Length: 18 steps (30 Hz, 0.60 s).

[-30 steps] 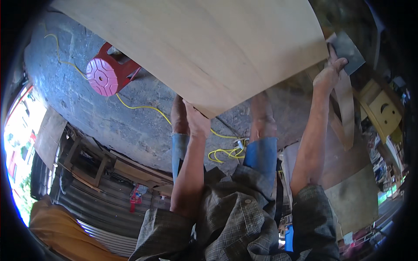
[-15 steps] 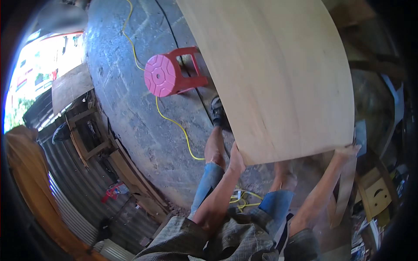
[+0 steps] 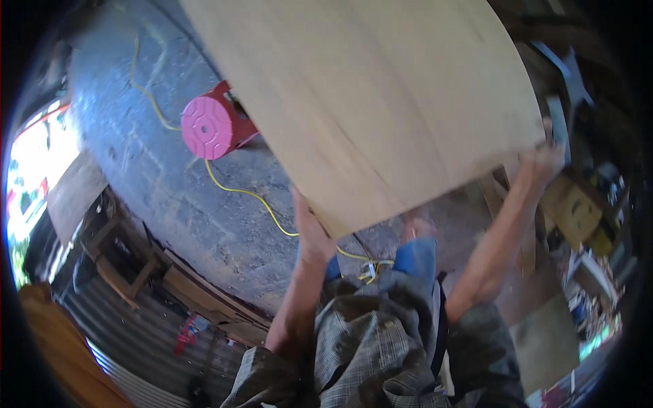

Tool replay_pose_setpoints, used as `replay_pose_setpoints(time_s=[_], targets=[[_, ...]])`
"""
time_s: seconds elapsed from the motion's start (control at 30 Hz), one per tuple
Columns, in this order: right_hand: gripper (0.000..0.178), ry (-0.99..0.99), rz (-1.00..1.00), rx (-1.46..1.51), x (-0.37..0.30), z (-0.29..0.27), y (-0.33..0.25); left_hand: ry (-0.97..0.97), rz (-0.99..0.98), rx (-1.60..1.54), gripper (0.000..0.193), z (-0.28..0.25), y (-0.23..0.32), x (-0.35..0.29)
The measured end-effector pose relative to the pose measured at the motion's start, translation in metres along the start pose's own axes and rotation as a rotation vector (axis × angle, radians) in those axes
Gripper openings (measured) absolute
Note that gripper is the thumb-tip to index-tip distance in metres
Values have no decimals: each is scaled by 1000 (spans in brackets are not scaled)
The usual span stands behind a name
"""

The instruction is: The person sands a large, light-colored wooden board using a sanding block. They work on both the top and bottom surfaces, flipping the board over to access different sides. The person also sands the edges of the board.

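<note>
A large pale plywood sheet [image 3: 401, 102] fills the upper middle of the view and runs out past the top edge. My left hand [image 3: 313, 228] grips its near left corner, the thumb side along the left edge and the other fingers hidden beneath. At the near right corner my right hand [image 3: 542, 162] is closed round the edge, slightly blurred. Between my two hands the sheet's near edge slants, its left corner closer to my body than its right. Both arms reach forward, and the sheet is held above the floor.
Left of the sheet, a pink and red plastic stool [image 3: 209, 127] lies on its side on the concrete floor [image 3: 156, 177]. A yellow cord [image 3: 252, 195] snakes past it toward my feet. Wood scraps and corrugated metal [image 3: 136, 340] line the left; a wooden box [image 3: 575, 211] stands right.
The plywood sheet has turned, its near left corner swinging left and toward me as my left hand moved with it. My right hand has risen slightly. The sheet now hides part of the stool.
</note>
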State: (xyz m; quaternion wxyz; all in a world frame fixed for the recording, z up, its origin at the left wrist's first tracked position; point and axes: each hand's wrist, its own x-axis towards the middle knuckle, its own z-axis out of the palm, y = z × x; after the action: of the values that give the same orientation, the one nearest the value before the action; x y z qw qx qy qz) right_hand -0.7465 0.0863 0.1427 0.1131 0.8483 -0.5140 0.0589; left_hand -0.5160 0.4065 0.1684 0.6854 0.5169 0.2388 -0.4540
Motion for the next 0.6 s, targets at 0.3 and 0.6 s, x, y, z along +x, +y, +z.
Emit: replay_pose_setpoints(time_s=[0.3,0.6], targets=[[37,602,941,1819,148,-132,-81,-236,320,159,62,30,162,-55],[44,603,844,1777,209,-245,-174,-304,337,114,49,66,295,-67]])
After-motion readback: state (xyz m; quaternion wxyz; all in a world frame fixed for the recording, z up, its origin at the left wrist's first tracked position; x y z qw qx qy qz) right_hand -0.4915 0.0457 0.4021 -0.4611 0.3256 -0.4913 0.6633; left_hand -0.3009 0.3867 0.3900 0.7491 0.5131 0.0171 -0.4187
